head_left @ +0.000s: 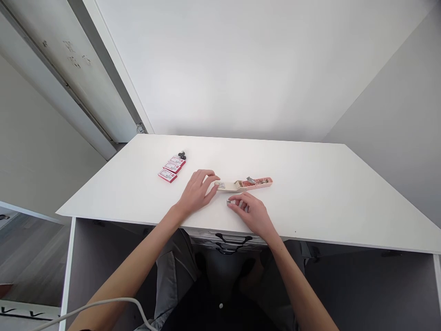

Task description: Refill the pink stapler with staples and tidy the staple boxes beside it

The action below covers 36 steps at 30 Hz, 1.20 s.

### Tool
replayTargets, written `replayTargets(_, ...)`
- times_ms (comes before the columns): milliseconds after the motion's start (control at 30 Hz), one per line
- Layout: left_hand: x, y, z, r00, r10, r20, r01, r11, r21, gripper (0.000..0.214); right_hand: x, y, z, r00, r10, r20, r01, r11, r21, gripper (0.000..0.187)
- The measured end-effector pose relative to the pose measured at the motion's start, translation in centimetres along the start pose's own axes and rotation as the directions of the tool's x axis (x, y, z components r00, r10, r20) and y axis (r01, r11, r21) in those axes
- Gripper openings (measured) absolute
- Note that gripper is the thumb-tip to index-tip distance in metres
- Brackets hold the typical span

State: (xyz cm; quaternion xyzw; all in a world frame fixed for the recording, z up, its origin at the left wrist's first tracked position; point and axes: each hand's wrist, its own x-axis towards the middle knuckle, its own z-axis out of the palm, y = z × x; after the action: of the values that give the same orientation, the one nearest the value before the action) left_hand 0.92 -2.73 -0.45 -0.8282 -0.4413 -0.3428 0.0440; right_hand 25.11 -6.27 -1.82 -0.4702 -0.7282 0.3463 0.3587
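Note:
A pink and cream stapler (245, 184) lies opened flat near the middle of the white table (327, 193), its staple channel showing. My left hand (197, 191) rests at the stapler's cream left end, fingertips touching it, fingers curled loosely. My right hand (253, 212) sits just in front of the stapler and pinches a small silvery strip of staples (229, 202) between thumb and fingertips, low over the tabletop.
Three red and white staple boxes (172, 168) lie in a row at the left, with a small black object (182, 156) behind them. Under the table's front edge is a drawer unit with black handles (233, 240). White walls close in behind and to the right.

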Motion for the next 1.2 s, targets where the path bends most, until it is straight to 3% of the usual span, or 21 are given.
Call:
replayTargets(100, -0.2, 0.7, 0.2, 0.996, 0.046, -0.072, -0.043, 0.998, 0.038, 0.022, -0.1, 0.0, -0.4, 0.997, 0.075, -0.012, -0.072, 0.98, 0.186, 0.039)
replayTargets(200, -0.2, 1.4, 0.4, 0.994, 0.11, -0.017, -0.109, 0.994, 0.021, 0.017, -0.1, 0.0, -0.7, 0.991, 0.136, 0.01, -0.133, 0.95, 0.283, 0.043)
replayTargets(367, 0.2, 2.7, 0.8, 0.987, 0.155, 0.051, -0.156, 0.988, 0.007, 0.018, 0.1, -0.1, -0.9, 0.992, 0.128, -0.01, -0.117, 0.936, 0.331, 0.039)
replayTargets(700, 0.8, 3.9, 2.2, 0.998, 0.068, -0.004, -0.068, 0.998, 0.015, 0.012, 0.1, 0.0, -0.9, 0.993, 0.115, -0.008, -0.103, 0.917, 0.386, 0.038)
replayTargets(900, 0.9, 3.7, 2.3, 0.985, 0.16, -0.062, -0.16, 0.987, 0.001, 0.007, 0.0, -0.4, -1.0, 0.985, 0.167, -0.037, -0.139, 0.907, 0.399, 0.042)
replayTargets(1067, 1.1, 3.5, 2.8, 0.957, 0.281, -0.067, -0.287, 0.949, -0.128, 0.002, 0.2, -0.1, -1.2, 0.981, 0.176, -0.077, -0.115, 0.861, 0.495, 0.04)
replayTargets(1200, 1.2, 3.5, 2.9, 0.967, 0.25, -0.046, -0.254, 0.952, -0.172, 0.006, 0.5, 0.7, -2.3, 0.979, 0.171, -0.108, -0.094, 0.856, 0.508, 0.037)
